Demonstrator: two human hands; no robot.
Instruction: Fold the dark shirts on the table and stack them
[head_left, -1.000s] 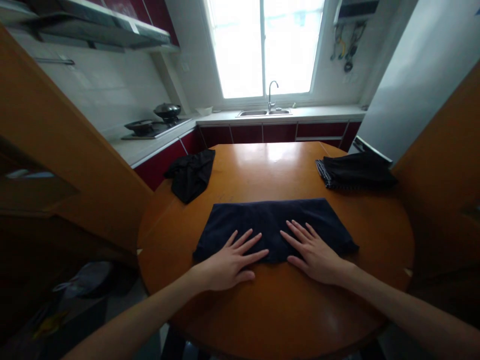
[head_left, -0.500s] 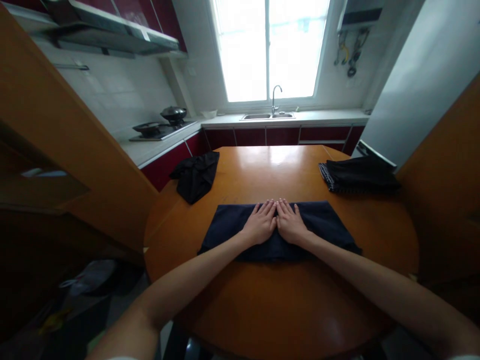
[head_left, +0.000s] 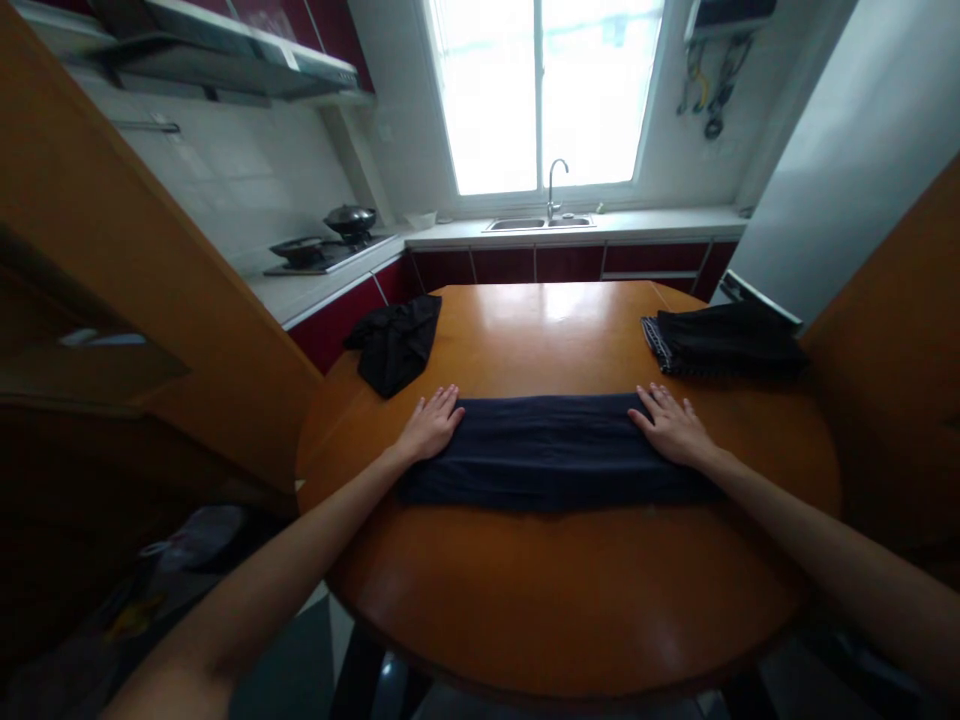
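Observation:
A dark navy cloth (head_left: 555,450), folded into a long flat strip, lies across the middle of a round wooden table (head_left: 570,590). My left hand (head_left: 431,425) rests flat on the cloth's left end, fingers stretched out. At the cloth's right end lies my right hand (head_left: 673,424), palm down and fingers spread. Neither hand holds anything.
A crumpled black garment (head_left: 394,342) lies at the table's far left edge. A folded dark garment (head_left: 720,343) sits at the far right. Beyond are a counter with a stove and pans (head_left: 322,245), a sink (head_left: 540,222) under a bright window, and a wooden panel (head_left: 112,300) on the left.
My hands were together at the cloth's middle half a second ago. They have slid apart to its two ends, pressing flat along it.

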